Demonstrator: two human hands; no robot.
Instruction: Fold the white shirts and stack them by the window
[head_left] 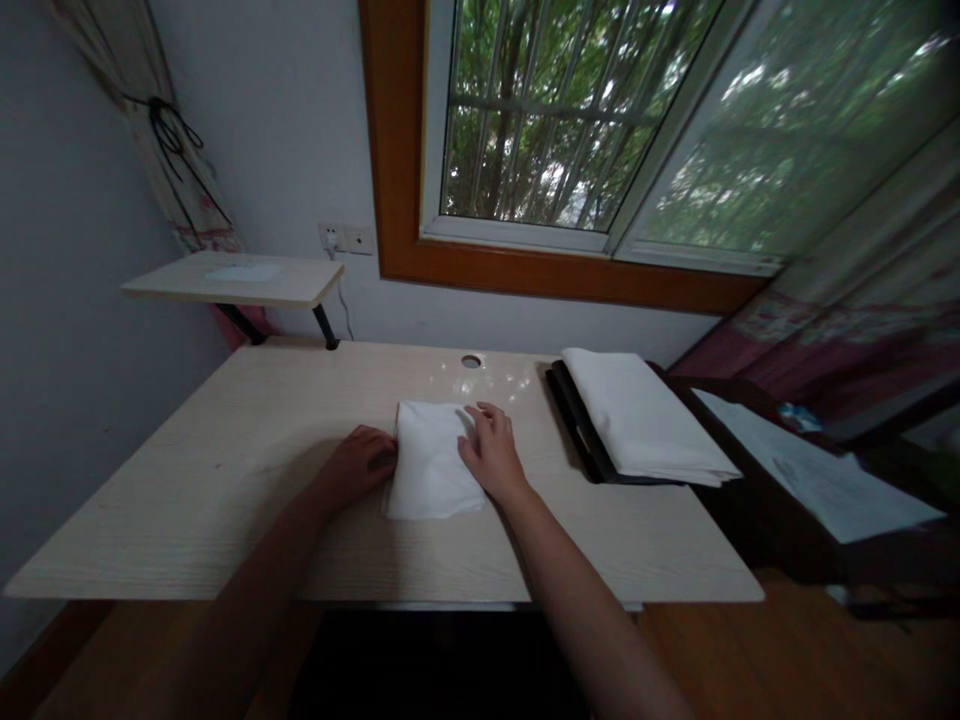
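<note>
A folded white cloth (pixel 435 465) lies flat on the pale wooden desk (pixel 247 500) in front of me. My left hand (pixel 360 462) rests at the cloth's left edge, its fingers loosely curled with a small dark gap between them and the thumb. On the opposite side, my right hand (pixel 495 455) touches the cloth's right edge, thumb and fingers apart. The fingertips of the left hand are in shadow, so their exact contact with the edge is hard to see.
At the desk's right, a larger folded white cloth (pixel 637 415) lies on a black folder-like object (pixel 579 430). A raised shelf (pixel 292 288) stands at back left. Farther right, a white sheet (pixel 810 470) lies on a dark surface. A window (pixel 562 130) is behind the desk.
</note>
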